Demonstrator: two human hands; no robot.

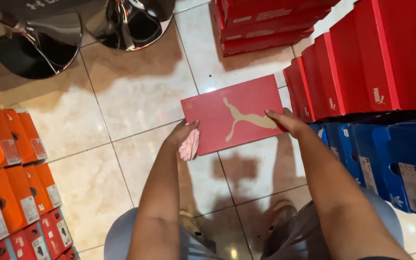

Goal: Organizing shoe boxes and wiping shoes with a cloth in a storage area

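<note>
I hold a flat red shoebox (232,118) with a gold leaping-cat emblem level above the tiled floor. My left hand (184,132) grips its near left corner and also pinches a pink cloth (189,145) that hangs below the box edge. My right hand (285,120) grips the box's right edge, next to the stacked red boxes.
Red shoeboxes (362,62) stack at the right, blue ones (391,163) under them, more red boxes (266,24) at the back. Orange boxes (10,168) line the left. Two shiny chrome stand bases (34,43) sit at the top left on beige floor tiles (136,91).
</note>
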